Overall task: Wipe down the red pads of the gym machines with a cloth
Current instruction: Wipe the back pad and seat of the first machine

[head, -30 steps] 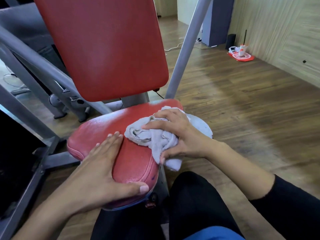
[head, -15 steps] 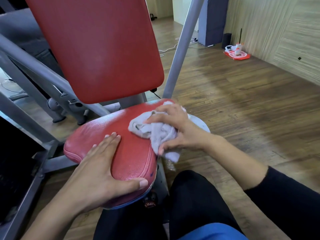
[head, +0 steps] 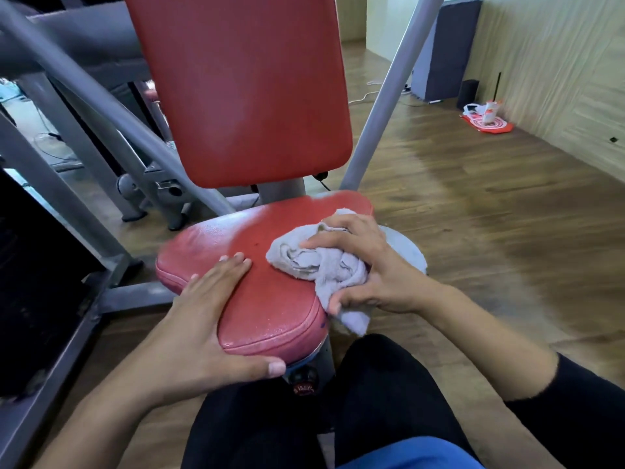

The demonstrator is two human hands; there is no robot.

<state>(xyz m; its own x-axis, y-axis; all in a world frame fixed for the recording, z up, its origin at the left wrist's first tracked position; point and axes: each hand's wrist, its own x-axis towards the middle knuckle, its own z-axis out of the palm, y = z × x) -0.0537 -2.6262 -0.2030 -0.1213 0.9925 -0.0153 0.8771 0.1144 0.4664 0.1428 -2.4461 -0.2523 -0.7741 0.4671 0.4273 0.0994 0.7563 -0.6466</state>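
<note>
A red seat pad (head: 236, 238) sits low in front of me, with a tall red back pad (head: 243, 86) upright behind it. My right hand (head: 368, 262) presses a bunched grey cloth (head: 314, 265) onto the seat pad's right side; a corner of the cloth hangs over the edge. My left hand (head: 203, 319) lies flat on the seat pad's near left edge, fingers spread on top and thumb hooked under the front rim.
Grey steel frame tubes (head: 101, 106) run along the left, and one slanted post (head: 385, 96) rises at the right behind the seat. Wood floor (head: 490, 214) spreads to the right. A red mat with small items (head: 487, 123) lies by the far wall. My dark-trousered knees are below.
My right hand has slid the cloth a little across the right side of the seat pad. My left hand keeps its hold on the front edge. The camera view has shifted.
</note>
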